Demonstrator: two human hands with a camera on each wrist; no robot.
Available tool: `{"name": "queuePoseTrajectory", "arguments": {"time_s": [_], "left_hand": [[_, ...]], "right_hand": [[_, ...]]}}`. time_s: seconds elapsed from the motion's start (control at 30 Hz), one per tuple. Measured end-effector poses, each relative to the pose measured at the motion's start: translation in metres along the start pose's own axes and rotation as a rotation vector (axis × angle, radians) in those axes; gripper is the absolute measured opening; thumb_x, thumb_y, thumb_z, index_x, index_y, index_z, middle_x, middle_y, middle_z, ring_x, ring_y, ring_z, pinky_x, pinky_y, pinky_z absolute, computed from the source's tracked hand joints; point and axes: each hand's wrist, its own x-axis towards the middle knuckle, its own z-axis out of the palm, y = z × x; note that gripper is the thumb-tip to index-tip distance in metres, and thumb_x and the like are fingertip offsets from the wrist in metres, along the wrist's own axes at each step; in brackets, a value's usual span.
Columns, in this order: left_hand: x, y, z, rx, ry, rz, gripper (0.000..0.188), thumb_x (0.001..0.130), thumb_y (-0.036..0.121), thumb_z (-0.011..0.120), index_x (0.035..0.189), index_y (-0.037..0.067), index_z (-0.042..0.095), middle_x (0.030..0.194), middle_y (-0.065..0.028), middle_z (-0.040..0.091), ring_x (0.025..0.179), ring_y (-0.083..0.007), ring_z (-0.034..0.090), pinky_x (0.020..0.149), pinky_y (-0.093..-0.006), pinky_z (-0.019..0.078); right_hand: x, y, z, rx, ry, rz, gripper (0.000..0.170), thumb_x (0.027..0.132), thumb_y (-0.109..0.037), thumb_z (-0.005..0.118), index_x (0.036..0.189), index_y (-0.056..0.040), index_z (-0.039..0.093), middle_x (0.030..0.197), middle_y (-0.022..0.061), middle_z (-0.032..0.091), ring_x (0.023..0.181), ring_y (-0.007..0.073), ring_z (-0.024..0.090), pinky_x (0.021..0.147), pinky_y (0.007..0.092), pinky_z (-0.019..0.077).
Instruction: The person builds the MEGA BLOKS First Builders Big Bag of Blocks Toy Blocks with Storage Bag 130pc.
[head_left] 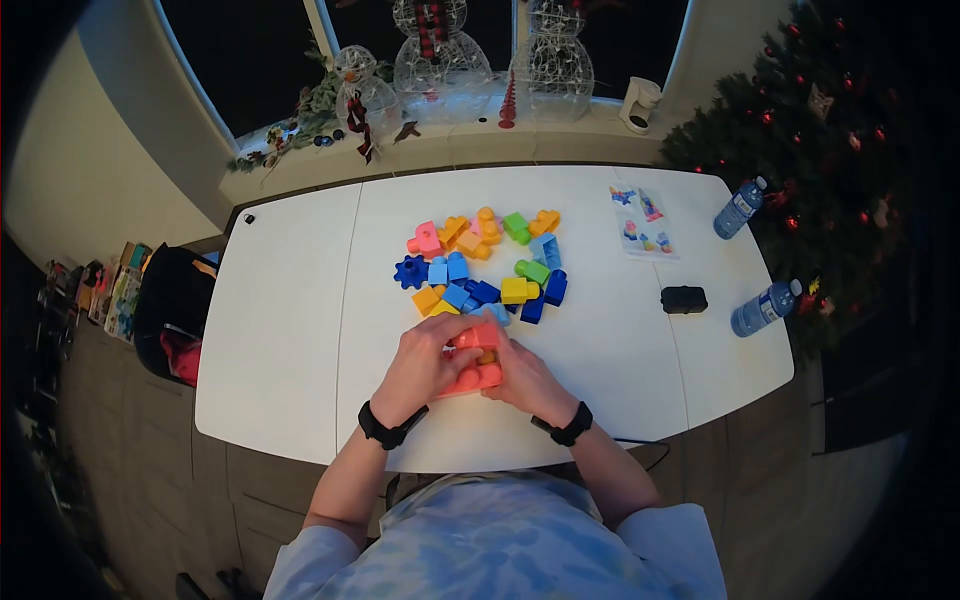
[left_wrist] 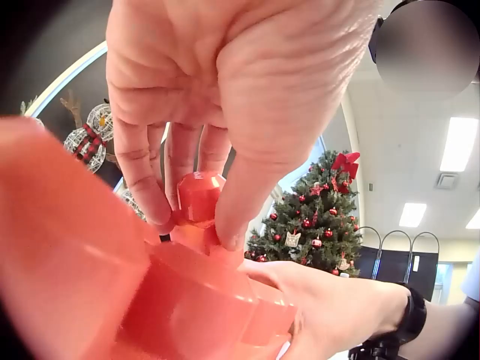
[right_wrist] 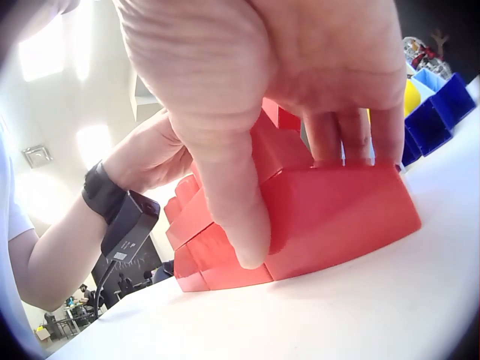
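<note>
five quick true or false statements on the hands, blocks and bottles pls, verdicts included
1. The left hand and the right hand both grip the red block build. True.
2. Both water bottles stand left of the loose blocks. False: the nearer bottle and the farther bottle are right of the loose blocks.
3. A dark blue gear-shaped piece is at the left side of the loose blocks. True.
4. Only one wrist wears a black band. False: both wrists do.
5. The illustrated sheet lies on the white table. True.
</note>
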Motion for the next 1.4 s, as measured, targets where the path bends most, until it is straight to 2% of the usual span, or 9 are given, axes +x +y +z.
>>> {"name": "queuePoseTrajectory", "arguments": {"time_s": [0.17, 0.3, 0.47, 0.67, 0.8, 0.87, 0.97, 1.17, 1.4], "left_hand": [[-0.002, -0.001, 0.003, 0.045, 0.002, 0.022, 0.038, 0.082, 0.007, 0.078, 0.119, 0.005, 0.071, 0.107, -0.0148, 0.073, 0.095, -0.0353, 0.070, 0.084, -0.0411, 0.0585], [0.003, 0.000, 0.012, 0.129, -0.013, 0.016, 0.040, 0.076, 0.005, 0.082, 0.115, 0.005, 0.074, 0.103, -0.0152, 0.074, 0.085, -0.0327, 0.069, 0.081, -0.0404, 0.0581], [0.009, -0.011, 0.014, 0.161, -0.071, 0.093, 0.043, 0.074, 0.006, 0.082, 0.115, 0.005, 0.074, 0.098, -0.0147, 0.073, 0.086, -0.0329, 0.066, 0.083, -0.0428, 0.0556], [0.008, -0.005, 0.009, 0.253, -0.137, 0.121, 0.047, 0.076, 0.007, 0.081, 0.122, 0.006, 0.071, 0.108, -0.0144, 0.072, 0.095, -0.0339, 0.064, 0.088, -0.0424, 0.0542], [0.002, -0.003, 0.002, 0.188, -0.172, -0.015, 0.061, 0.081, 0.022, 0.083, 0.137, 0.008, 0.062, 0.117, -0.0173, 0.070, 0.104, -0.0370, 0.065, 0.092, -0.0444, 0.0538], [-0.009, -0.003, -0.010, 0.181, -0.145, -0.069, 0.068, 0.082, 0.029, 0.084, 0.142, 0.009, 0.059, 0.121, -0.0191, 0.069, 0.111, -0.0388, 0.065, 0.095, -0.0449, 0.0536], [-0.031, -0.011, -0.036, 0.225, -0.137, -0.371, 0.103, 0.068, 0.048, 0.094, 0.150, 0.006, 0.047, 0.138, -0.0245, 0.063, 0.127, -0.0413, 0.062, 0.105, -0.0459, 0.0521], [-0.062, -0.046, -0.013, 0.135, -0.114, -0.329, 0.098, 0.062, 0.026, 0.099, 0.146, 0.004, 0.052, 0.127, -0.0204, 0.069, 0.112, -0.0362, 0.070, 0.095, -0.0434, 0.0579], [-0.065, -0.047, -0.003, 0.117, -0.023, -0.298, 0.083, 0.067, 0.016, 0.094, 0.140, 0.002, 0.057, 0.118, -0.0181, 0.073, 0.104, -0.0334, 0.074, 0.090, -0.0406, 0.0604]], "right_hand": [[0.001, -0.004, -0.004, 0.148, -0.005, -0.001, 0.133, 0.073, -0.008, 0.087, 0.165, -0.0092, -0.009, 0.134, 0.0263, 0.063, 0.115, 0.0445, 0.066, 0.094, 0.0478, 0.0561], [0.002, -0.011, -0.010, 0.148, -0.049, 0.055, 0.132, 0.074, -0.007, 0.086, 0.165, -0.0091, -0.011, 0.132, 0.0265, 0.064, 0.114, 0.0455, 0.066, 0.094, 0.0475, 0.0562], [0.000, 0.002, -0.001, 0.172, 0.036, -0.074, 0.127, 0.074, -0.010, 0.089, 0.166, -0.0115, 0.002, 0.130, 0.0255, 0.065, 0.112, 0.0461, 0.066, 0.094, 0.0480, 0.0560], [0.001, 0.010, 0.001, 0.158, 0.020, -0.047, 0.122, 0.072, -0.011, 0.091, 0.165, -0.0120, 0.012, 0.125, 0.0239, 0.067, 0.110, 0.0444, 0.067, 0.094, 0.0479, 0.0566], [0.001, 0.003, -0.005, 0.204, -0.020, 0.008, 0.121, 0.070, -0.007, 0.089, 0.164, -0.0097, 0.014, 0.126, 0.0244, 0.064, 0.114, 0.0423, 0.064, 0.097, 0.0464, 0.0547], [-0.003, 0.002, -0.008, 0.145, 0.037, -0.093, 0.123, 0.069, -0.009, 0.091, 0.165, -0.0123, 0.014, 0.135, 0.0233, 0.059, 0.123, 0.0418, 0.059, 0.102, 0.0459, 0.0524], [-0.009, -0.003, -0.016, 0.078, 0.052, -0.154, 0.119, 0.070, -0.009, 0.090, 0.165, -0.0142, 0.018, 0.145, 0.0202, 0.054, 0.131, 0.0401, 0.054, 0.107, 0.0457, 0.0494], [-0.013, -0.006, -0.012, 0.054, 0.088, -0.282, 0.089, 0.079, -0.008, 0.084, 0.157, -0.0111, 0.041, 0.151, 0.0164, 0.051, 0.131, 0.0358, 0.057, 0.105, 0.0434, 0.0522], [-0.015, -0.014, -0.004, -0.060, 0.114, -0.198, 0.084, 0.080, -0.013, 0.084, 0.154, -0.0099, 0.045, 0.151, 0.0162, 0.052, 0.128, 0.0343, 0.060, 0.100, 0.0419, 0.0553]]}}
